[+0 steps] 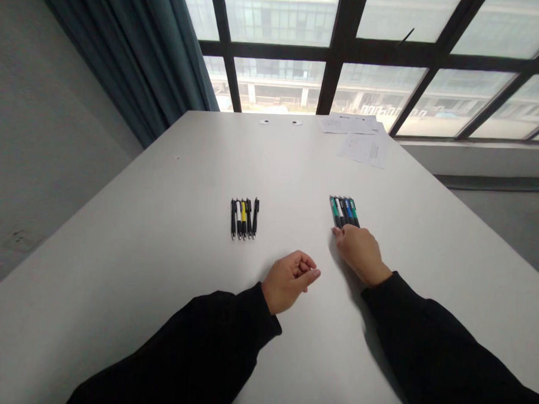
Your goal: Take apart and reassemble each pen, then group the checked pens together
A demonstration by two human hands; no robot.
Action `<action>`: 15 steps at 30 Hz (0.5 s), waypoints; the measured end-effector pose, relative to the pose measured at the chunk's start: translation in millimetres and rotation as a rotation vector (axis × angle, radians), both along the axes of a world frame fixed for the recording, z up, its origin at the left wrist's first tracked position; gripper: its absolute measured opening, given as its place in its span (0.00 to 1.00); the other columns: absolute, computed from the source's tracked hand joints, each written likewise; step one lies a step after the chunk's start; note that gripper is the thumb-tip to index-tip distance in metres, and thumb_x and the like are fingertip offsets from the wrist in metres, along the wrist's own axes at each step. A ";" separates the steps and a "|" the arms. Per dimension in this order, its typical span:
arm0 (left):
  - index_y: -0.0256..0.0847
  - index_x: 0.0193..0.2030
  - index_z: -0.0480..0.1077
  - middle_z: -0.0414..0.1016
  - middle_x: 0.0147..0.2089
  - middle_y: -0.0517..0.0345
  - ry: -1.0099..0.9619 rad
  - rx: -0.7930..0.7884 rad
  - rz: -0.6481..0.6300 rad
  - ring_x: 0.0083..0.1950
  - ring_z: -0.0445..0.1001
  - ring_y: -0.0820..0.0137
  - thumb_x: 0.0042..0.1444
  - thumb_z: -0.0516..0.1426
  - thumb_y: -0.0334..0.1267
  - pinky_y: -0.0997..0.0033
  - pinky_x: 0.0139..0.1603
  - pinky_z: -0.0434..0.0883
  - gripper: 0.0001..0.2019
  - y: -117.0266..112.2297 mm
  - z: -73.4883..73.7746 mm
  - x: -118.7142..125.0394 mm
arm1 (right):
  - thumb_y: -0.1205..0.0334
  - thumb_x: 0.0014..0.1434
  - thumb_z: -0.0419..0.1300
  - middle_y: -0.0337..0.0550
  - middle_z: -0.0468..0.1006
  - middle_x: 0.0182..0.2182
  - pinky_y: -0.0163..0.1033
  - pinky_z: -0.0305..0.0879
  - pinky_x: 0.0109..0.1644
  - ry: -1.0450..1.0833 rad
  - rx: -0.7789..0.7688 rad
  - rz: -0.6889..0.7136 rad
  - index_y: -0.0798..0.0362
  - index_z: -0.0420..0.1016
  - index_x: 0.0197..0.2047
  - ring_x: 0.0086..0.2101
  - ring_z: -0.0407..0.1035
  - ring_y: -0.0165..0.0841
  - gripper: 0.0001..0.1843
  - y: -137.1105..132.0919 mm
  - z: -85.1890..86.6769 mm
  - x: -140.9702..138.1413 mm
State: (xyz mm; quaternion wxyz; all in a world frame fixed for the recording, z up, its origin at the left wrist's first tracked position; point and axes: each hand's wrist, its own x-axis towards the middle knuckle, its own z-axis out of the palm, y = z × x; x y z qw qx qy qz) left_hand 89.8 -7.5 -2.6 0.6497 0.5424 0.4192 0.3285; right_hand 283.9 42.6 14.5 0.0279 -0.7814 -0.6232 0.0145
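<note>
My left hand (pixel 289 280) hangs over the white table (pixel 159 268) with its fingers curled and nothing in them. It is nearest to a group of several black retractable pens (pixel 244 219) lying side by side, some with white or yellow barrels. My right hand (pixel 361 253) rests at the near end of a second group of several pens (pixel 344 211), which have green, white and blue barrels. Its fingertips meet the pens' lower ends and hide part of them. I cannot tell whether it grips them.
Loose printed papers (pixel 363 149) lie at the table's far right corner, and two small round grommets (pixel 279 122) sit near the far edge. A large dark-framed window (pixel 374 57) stands beyond the table, and a teal curtain (pixel 137 59) hangs at the left.
</note>
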 end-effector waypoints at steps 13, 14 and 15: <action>0.39 0.45 0.71 0.75 0.41 0.52 1.185 0.809 0.269 0.39 0.75 0.63 0.59 0.59 0.47 0.68 0.35 0.68 0.14 69.3 6.1 -81.2 | 0.44 0.68 0.48 0.47 0.78 0.23 0.39 0.46 0.28 -0.062 0.076 0.126 0.53 0.73 0.28 0.25 0.71 0.37 0.27 -21.8 -6.1 -2.8; 0.39 0.45 0.71 0.76 0.43 0.51 1.251 0.806 0.272 0.41 0.75 0.62 0.59 0.59 0.50 0.67 0.34 0.68 0.16 70.2 5.5 -83.1 | 0.44 0.68 0.48 0.47 0.78 0.23 0.39 0.45 0.28 -0.054 0.082 0.132 0.53 0.73 0.27 0.25 0.71 0.36 0.27 -23.1 -6.9 -3.0; 0.40 0.45 0.71 0.75 0.44 0.50 1.297 0.797 0.270 0.41 0.75 0.61 0.59 0.58 0.52 0.67 0.34 0.68 0.17 70.2 5.7 -83.6 | 0.44 0.68 0.48 0.46 0.78 0.23 0.39 0.45 0.28 -0.048 0.089 0.138 0.53 0.73 0.27 0.25 0.70 0.36 0.27 -24.2 -7.6 -3.1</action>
